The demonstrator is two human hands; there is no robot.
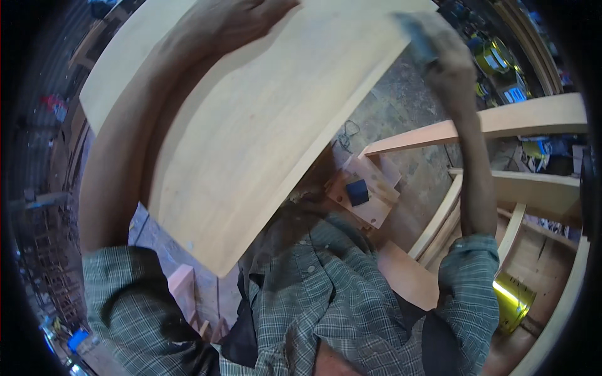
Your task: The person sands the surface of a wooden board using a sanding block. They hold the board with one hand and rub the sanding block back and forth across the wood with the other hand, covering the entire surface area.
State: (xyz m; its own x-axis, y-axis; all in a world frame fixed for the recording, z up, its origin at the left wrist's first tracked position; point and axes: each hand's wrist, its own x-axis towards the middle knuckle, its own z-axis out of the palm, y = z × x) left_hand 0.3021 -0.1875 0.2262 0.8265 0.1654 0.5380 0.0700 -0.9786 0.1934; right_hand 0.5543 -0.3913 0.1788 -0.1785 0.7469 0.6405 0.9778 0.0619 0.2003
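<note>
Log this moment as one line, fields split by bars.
Left hand: over pale wooden panel, partly out of frame | right hand: holding blurred blue-grey object at panel's edge | nearby: yellow metal can

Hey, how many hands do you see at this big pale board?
2: the left hand over the pale board, partly cut off by the picture's top edge; the right hand, blurred, holding a blue-grey block near the board's upper right corner.

Counted one left hand [254, 14] and one right hand [448, 59], two total. Large pale board [263, 125] was one. Blocks were two: one grey-blue block [422, 42], blurred, one dark blue block [357, 193]. Yellow tins [515, 302] numbered at least two; exact count was unclear.
</note>
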